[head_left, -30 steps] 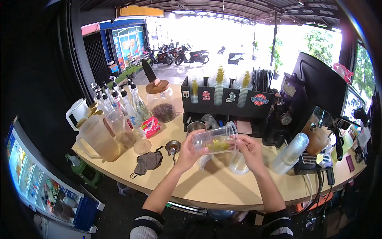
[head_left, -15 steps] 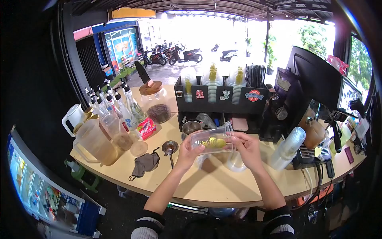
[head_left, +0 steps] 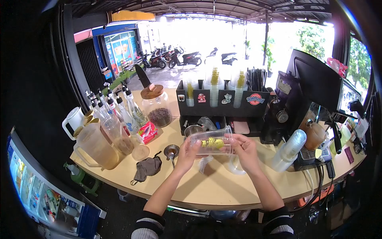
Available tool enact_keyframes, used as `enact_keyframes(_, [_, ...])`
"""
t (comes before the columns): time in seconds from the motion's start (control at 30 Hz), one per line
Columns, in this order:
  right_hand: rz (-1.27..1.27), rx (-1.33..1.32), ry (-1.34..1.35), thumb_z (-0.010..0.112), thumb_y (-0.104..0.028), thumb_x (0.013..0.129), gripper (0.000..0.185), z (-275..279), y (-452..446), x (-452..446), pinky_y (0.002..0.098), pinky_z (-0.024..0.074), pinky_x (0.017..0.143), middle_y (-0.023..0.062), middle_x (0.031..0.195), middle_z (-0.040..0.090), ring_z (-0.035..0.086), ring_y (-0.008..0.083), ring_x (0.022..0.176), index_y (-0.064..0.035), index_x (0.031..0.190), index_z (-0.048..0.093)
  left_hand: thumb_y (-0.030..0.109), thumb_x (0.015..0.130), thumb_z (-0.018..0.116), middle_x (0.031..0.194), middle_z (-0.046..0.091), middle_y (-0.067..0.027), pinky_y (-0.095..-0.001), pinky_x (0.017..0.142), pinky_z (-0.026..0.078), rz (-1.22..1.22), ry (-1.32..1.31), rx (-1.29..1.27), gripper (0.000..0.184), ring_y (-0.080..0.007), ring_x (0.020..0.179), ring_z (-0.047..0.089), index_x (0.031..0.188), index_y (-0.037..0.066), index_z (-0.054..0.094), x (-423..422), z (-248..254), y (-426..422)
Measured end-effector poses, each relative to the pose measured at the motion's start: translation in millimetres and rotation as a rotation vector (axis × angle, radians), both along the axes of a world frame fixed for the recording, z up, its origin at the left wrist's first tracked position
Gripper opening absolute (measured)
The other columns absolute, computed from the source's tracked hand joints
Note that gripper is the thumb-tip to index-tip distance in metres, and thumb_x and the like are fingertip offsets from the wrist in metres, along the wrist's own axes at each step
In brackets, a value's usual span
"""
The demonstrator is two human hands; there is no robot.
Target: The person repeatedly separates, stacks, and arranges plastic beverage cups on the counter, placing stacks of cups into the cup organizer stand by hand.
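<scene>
A clear plastic cup (head_left: 211, 144) with yellow print lies sideways between my two hands, above the wooden counter. My left hand (head_left: 188, 153) is closed round its base end, and my right hand (head_left: 243, 150) grips the rim end. Beneath the right hand, a clear round plastic piece (head_left: 237, 169) rests on the counter. Behind the cup sits a metal cup (head_left: 193, 130), partly covered by it. To the left of my left hand lie a metal strainer (head_left: 171, 151) and a dark grey cloth mask (head_left: 147, 169).
Pitchers (head_left: 96, 147), pump bottles (head_left: 126, 115) and a glass jar (head_left: 159, 109) stand at the left. A black rack (head_left: 223, 97) holds cups and straws at the back. Stacked cups (head_left: 289, 150) stand beside an espresso machine (head_left: 314, 161) on the right.
The cup has turned slightly between my hands, so its yellow print faces me more fully. The view has shifted a little to the right. Both hands keep their hold.
</scene>
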State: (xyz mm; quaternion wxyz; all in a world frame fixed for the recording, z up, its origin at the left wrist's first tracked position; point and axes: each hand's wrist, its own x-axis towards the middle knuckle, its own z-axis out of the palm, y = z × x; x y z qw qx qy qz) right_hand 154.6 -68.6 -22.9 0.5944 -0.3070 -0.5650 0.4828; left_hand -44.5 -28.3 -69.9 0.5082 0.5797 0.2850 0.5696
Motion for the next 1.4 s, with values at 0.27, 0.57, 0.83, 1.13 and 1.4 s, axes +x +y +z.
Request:
enact_keyframes(0.27, [-0.003, 0.031, -0.004, 0.052, -0.015, 0.093, 0.028, -2, 10, -15, 0.0292, 0.0546, 0.073, 0.0151, 0.097, 0.065, 0.066, 0.0196, 0.081, 0.0068, 0.111, 0.055, 0.023, 0.094, 0.047, 0.108, 0.060, -0.0083, -0.0290, 0.071, 0.055, -0.044, -0.075, -0.080, 0.032, -0.0138, 0.092, 0.060, 0.116, 0.000, 0.050, -17, 9, 4])
enact_keyframes(0.57, [-0.036, 0.027, 0.009, 0.052, -0.015, 0.093, 0.028, 1, 16, -30, 0.0285, 0.0542, 0.073, 0.0162, 0.097, 0.065, 0.066, 0.0198, 0.081, 0.0066, 0.110, 0.056, 0.020, 0.092, 0.052, 0.105, 0.060, -0.0080, -0.0252, 0.082, 0.045, -0.020, -0.015, 0.075, 0.029, -0.0104, 0.094, 0.056, 0.114, 0.001, 0.052, -32, -3, 26])
enact_keyframes(0.83, [0.061, 0.071, 0.033, 0.051, -0.013, 0.093, 0.030, -11, 32, -40, 0.0291, 0.0478, 0.084, 0.0124, 0.106, 0.063, 0.062, 0.0181, 0.093, 0.0045, 0.117, 0.050, 0.021, 0.088, 0.057, 0.106, 0.054, -0.0068, -0.0286, 0.090, 0.040, 0.145, 0.225, 0.261, 0.045, -0.0147, 0.098, 0.052, 0.125, 0.003, 0.038, -42, 24, 37])
enact_keyframes(1.13, [-0.156, 0.207, -0.201, 0.055, -0.006, 0.087, 0.037, 5, 35, -30, 0.0311, 0.0432, 0.091, 0.0113, 0.125, 0.049, 0.054, 0.0185, 0.107, -0.0003, 0.122, 0.046, 0.020, 0.072, 0.076, 0.114, 0.049, -0.0133, -0.0319, 0.082, 0.046, 0.429, 0.109, 0.603, 0.062, -0.0186, 0.099, 0.052, 0.118, -0.001, 0.041, -76, 137, 137])
enact_keyframes(1.4, [-0.273, 0.302, -0.452, 0.061, -0.003, 0.081, 0.041, -10, 34, -20, 0.0328, 0.0439, 0.090, 0.0115, 0.120, 0.049, 0.056, 0.0197, 0.104, -0.0029, 0.121, 0.049, 0.035, 0.061, 0.080, 0.114, 0.055, -0.0165, -0.0363, 0.084, 0.046, 0.568, 0.593, 0.746, 0.075, -0.0273, 0.102, 0.055, 0.119, 0.001, 0.048, -58, 189, 233])
